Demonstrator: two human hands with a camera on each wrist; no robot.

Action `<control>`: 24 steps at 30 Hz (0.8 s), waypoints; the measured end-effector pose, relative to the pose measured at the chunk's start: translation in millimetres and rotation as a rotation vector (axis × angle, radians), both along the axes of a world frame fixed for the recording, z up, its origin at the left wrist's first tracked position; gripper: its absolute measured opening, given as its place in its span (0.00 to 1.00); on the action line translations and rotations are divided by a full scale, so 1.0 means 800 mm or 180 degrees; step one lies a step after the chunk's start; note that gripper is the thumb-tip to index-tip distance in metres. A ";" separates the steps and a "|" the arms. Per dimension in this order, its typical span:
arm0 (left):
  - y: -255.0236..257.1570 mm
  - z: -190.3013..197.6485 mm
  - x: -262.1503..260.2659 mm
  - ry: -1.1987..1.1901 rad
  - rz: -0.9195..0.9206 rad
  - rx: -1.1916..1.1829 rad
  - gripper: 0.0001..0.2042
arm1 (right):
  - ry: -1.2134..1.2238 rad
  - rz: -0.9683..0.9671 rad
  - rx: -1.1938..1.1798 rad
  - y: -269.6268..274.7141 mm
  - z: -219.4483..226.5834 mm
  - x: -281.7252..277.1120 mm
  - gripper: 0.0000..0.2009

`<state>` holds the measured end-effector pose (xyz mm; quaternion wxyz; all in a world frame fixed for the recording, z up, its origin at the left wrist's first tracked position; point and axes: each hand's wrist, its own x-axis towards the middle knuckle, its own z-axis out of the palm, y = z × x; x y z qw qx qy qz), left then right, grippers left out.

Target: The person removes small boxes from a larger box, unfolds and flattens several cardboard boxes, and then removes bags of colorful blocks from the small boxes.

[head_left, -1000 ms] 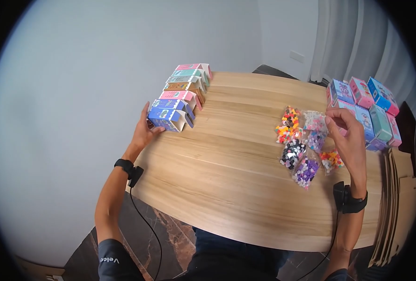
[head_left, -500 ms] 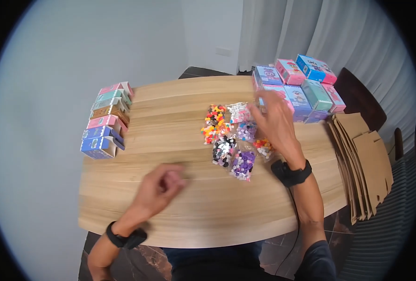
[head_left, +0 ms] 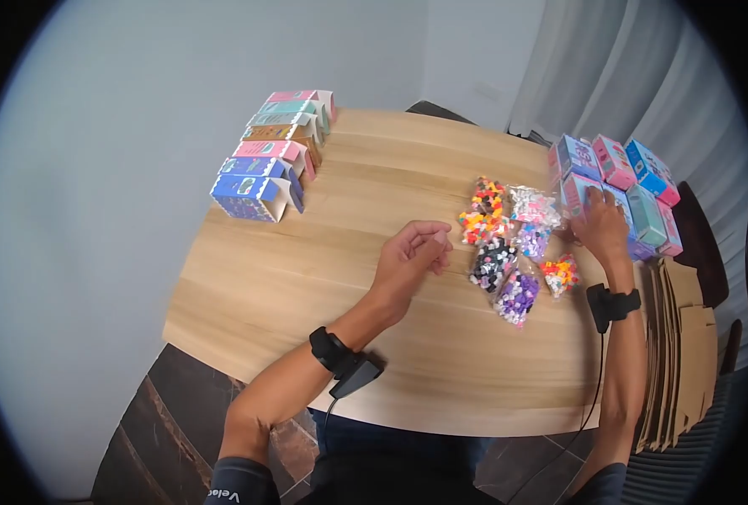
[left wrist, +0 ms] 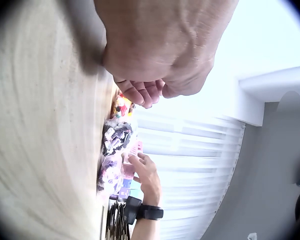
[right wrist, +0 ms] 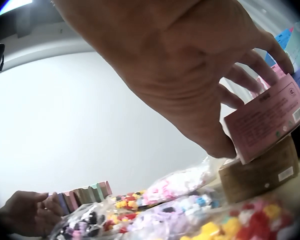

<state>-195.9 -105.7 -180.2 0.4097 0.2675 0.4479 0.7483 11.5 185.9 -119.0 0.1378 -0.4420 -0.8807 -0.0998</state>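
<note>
My right hand (head_left: 603, 227) is at the stacked boxes on the right; in the right wrist view its thumb and fingers (right wrist: 232, 82) grip a pink box (right wrist: 265, 120) from above. That box sits tilted over a brown one (right wrist: 260, 172). My left hand (head_left: 409, 265) hovers over the middle of the table with loosely curled fingers and nothing in them. Between the hands lie several clear bags of small coloured pieces: orange-yellow (head_left: 483, 220), black-white (head_left: 493, 263), purple (head_left: 518, 296), pink-white (head_left: 532, 204), lilac (head_left: 534, 240) and a small red-orange one (head_left: 559, 274).
A row of open-ended boxes (head_left: 248, 187) stands at the table's left edge. Blue (head_left: 652, 171) and green (head_left: 644, 212) boxes are stacked at the right. Flat brown cardboard (head_left: 685, 353) leans by the right edge, with a dark chair (head_left: 702, 244) behind it.
My left hand has left the blue box in the left row and moved right, over mid-table. My right hand has gone from above the bags to a pink box. The head view has shifted.
</note>
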 end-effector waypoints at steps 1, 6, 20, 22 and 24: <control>-0.001 0.003 0.001 0.0050 0.0010 -0.0026 0.13 | -0.0130 0.0172 -0.0076 -0.013 0.009 0.002 0.28; 0.000 0.002 0.000 0.0344 -0.0064 0.0049 0.16 | 0.0033 0.0111 0.0371 -0.032 -0.001 0.009 0.32; -0.021 0.042 -0.015 0.1953 0.0339 0.0188 0.44 | 0.2043 0.3114 -0.1467 -0.225 0.032 -0.039 0.33; -0.015 0.038 -0.017 0.2592 0.0712 0.0386 0.50 | 0.2655 0.2629 -0.2455 -0.238 0.047 -0.040 0.31; -0.024 0.050 -0.007 0.2561 0.0403 0.0275 0.51 | 0.3316 0.2200 -0.3295 -0.245 0.050 -0.049 0.23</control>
